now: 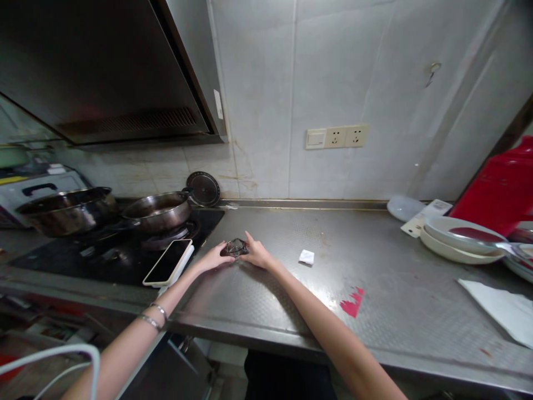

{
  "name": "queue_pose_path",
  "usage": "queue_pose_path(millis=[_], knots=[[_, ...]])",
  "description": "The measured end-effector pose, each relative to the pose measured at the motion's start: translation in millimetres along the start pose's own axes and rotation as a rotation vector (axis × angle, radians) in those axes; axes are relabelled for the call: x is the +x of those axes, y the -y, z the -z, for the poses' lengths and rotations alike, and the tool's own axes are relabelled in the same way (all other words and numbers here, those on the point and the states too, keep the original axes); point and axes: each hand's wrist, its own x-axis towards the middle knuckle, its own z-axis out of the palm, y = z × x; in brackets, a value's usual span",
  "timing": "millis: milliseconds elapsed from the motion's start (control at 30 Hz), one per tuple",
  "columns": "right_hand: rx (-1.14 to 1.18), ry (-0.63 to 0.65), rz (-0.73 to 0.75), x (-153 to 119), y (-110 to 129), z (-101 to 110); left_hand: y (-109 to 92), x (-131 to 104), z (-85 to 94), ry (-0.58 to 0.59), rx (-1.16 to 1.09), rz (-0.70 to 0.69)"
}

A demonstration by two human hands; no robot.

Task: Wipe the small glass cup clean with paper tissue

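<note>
A small, dark, glassy dish (235, 248) with a faceted look sits low on the steel counter, close to the stove's right edge. My left hand (217, 255) grips its left side, fingers behind and thumb in front. On the other side, my right hand (255, 253) holds it with the index finger pointing up and away from it. Both hands partly cover the dish, and its exact kind is hard to make out. Left of my left hand lies a phone (170, 263) on a pale object that overhangs the stove's front edge.
A metal pan (160, 214) and a larger pot (66, 211) stand on the black stove (54, 258). A folded white paper (307, 256) and a red scrap (353, 303) lie on the counter (283, 300). Stacked bowls (458, 244), a red container (495, 189) and a white sheet (502, 305) are at right.
</note>
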Motion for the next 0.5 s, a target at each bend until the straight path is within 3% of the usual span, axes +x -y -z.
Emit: queue_pose_path(millis=[500], knots=[[-0.007, -0.007, -0.024, -2.3, 1.0, 0.3, -1.3, -2.3, -1.4, 0.001, -0.04, -0.034]])
